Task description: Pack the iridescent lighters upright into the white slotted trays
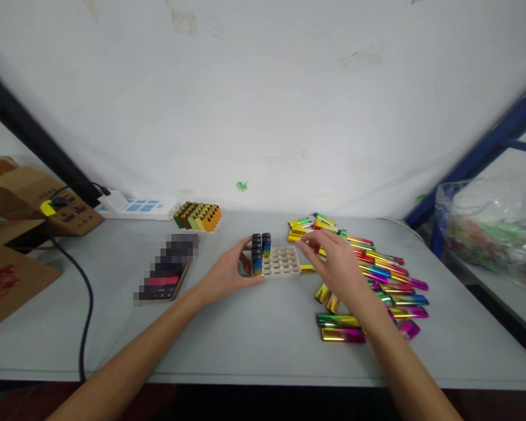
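My left hand (230,270) is closed around the left end of a white tray (284,269) with rows of round holes. Upright in the tray's left columns stand several small cylinders (257,263) with black tops and blue-yellow shiny sides; the other visible holes hold nothing. Just right of the tray, my right hand (333,260) is raised over the near side of a pile of shiny, multicoloured flat metallic pieces (397,286). Its thumb and fingers are bent together in a pinch; what they hold, if anything, I cannot make out.
Behind on the left stands a block of yellow and black cylinders (197,216). A phone (170,269), partly pixelated, lies left of my left arm. A white power strip (144,207), a black cable (90,292) and cardboard boxes (39,199) occupy the left; a clear plastic bag (486,228) is at right.
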The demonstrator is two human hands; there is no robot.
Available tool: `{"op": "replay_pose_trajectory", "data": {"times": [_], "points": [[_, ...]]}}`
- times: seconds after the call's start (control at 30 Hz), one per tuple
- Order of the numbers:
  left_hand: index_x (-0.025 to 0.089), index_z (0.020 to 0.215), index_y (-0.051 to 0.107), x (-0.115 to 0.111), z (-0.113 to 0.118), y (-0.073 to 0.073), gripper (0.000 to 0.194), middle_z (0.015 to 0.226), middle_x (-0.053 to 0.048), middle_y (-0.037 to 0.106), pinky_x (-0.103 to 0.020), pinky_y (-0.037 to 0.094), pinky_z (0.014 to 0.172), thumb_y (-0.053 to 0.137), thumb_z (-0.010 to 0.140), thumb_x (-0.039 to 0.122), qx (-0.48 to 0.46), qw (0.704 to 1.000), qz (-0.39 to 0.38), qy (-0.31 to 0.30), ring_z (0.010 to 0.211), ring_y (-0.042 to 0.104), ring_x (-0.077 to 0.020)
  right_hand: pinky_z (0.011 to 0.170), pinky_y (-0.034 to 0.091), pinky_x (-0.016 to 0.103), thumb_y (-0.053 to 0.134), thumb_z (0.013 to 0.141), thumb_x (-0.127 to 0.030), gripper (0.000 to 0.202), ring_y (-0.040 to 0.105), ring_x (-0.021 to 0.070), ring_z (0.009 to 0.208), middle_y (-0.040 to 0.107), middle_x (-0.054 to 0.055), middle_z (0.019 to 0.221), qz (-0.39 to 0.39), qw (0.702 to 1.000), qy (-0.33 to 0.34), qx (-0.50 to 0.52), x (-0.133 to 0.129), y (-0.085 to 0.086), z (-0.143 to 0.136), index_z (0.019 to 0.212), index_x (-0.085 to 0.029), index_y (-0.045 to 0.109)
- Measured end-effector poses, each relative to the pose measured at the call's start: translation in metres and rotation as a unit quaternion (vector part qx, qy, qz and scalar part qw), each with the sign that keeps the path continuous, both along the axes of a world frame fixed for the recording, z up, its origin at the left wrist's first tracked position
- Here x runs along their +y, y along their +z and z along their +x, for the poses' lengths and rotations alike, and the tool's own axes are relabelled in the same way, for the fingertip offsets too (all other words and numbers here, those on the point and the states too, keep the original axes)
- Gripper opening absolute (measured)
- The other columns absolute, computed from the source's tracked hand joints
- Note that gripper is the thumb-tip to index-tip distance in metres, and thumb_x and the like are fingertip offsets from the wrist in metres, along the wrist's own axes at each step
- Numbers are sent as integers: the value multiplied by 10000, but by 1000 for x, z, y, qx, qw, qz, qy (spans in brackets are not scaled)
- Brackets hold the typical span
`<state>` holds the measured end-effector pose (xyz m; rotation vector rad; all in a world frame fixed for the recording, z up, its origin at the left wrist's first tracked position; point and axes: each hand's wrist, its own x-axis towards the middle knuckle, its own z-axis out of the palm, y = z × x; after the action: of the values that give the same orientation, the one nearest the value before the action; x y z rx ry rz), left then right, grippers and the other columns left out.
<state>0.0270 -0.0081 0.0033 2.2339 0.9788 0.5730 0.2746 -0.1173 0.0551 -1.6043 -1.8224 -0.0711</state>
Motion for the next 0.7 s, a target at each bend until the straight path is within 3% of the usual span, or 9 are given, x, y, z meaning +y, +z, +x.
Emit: {"op": "replay_pose_trajectory", "data": {"times": [0.13, 0.23, 0.33, 0.5, 0.7], "points": [[155, 1529, 377, 1, 0, 0, 978, 1173, -115, 715, -334, 572, 724, 844, 740, 498, 13, 1000, -2, -4, 767, 687, -195, 764, 506, 379, 559, 1023, -420, 243, 703, 254, 828, 758, 82, 948, -56, 998, -32, -1, -37, 11, 71, 1011, -238, 719], [143, 1534, 377, 1, 0, -1, 985, 1138, -113, 716, -337, 573, 728, 843, 745, 504, 10, 1000, -2, -7, 759, 677, -194, 772, 530, 431, 567, 968, -469, 290, 706, 288, 809, 772, 105, 936, -115, 991, -64, -39, -63, -5, 130, 940, -247, 751], [128, 1532, 386, 1, 0, -2, 995, 1128, -118, 713, -335, 572, 725, 847, 740, 515, 4, 1000, -1, -8, 758, 675, -196, 797, 555, 464, 589, 914, -466, 294, 718, 316, 841, 773, 144, 943, -158, 982, -83, -56, -82, -29, 171, 910, -237, 773], [144, 1510, 419, 1, 0, -1, 960, 1121, -100, 716, -325, 568, 732, 858, 728, 489, 3, 1000, -3, -1, 757, 673, -186, 851, 586, 450, 591, 907, -488, 380, 726, 314, 962, 746, 158, 1133, -186, 978, -84, -40, -89, -56, 186, 1108, -208, 750], [147, 1511, 421, 0, 0, 0, 950, 1126, -101, 715, -318, 565, 728, 853, 735, 484, 0, 1000, 1, -2, 754, 670, -180, 848, 592, 430, 560, 937, -603, 428, 712, 282, 914, 703, 129, 1045, -177, 982, -67, -26, -81, -51, 182, 1004, -228, 756]]}}
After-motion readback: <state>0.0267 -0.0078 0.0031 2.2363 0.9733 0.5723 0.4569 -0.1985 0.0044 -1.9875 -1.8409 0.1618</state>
